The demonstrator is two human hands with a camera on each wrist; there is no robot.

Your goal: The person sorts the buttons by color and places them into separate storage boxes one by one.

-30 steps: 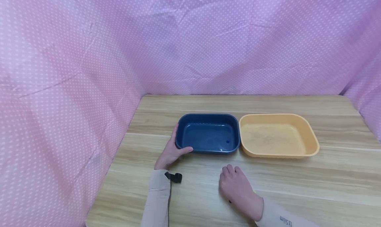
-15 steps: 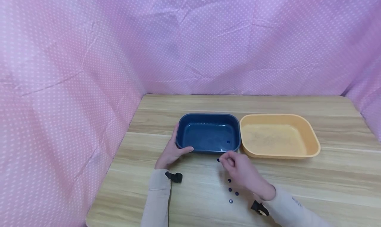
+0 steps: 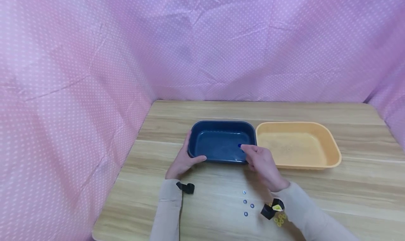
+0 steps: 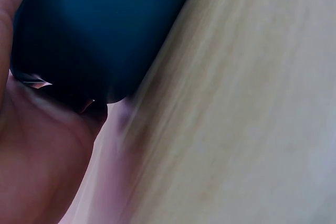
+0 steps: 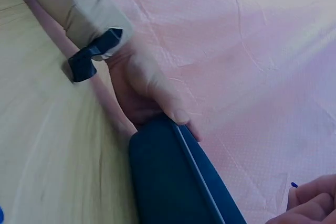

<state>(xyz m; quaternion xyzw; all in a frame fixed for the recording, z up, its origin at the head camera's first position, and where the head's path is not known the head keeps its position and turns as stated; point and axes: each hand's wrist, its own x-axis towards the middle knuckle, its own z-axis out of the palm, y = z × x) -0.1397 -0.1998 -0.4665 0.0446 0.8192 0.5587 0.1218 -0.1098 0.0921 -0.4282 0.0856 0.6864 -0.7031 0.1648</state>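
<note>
My left hand (image 3: 182,162) grips the left end of a dark blue plastic tray (image 3: 218,144), thumb over the front rim and fingers along the side wall. Over that tray's right front corner, my right hand (image 3: 264,165) pinches a small blue piece (image 3: 239,145) between thumb and forefinger. The same piece shows at the fingertips in the right wrist view. On the table in front lie several small blue rings (image 3: 245,201). Several yellow rings (image 3: 280,220) lie beside the right wrist, partly hidden by its strap. The left wrist view has the tray's outer wall (image 4: 115,30) against the palm.
A yellow tray (image 3: 297,148) stands directly right of the blue one, their rims nearly touching. Both rest on a wood-grain table (image 3: 209,206). Pink dotted cloth (image 3: 253,51) hangs behind and to the left of it.
The right hand has picked up a blue piece from the table and moved it forward over the blue tray, uncovering the rings. The left hand keeps its grip on the tray.
</note>
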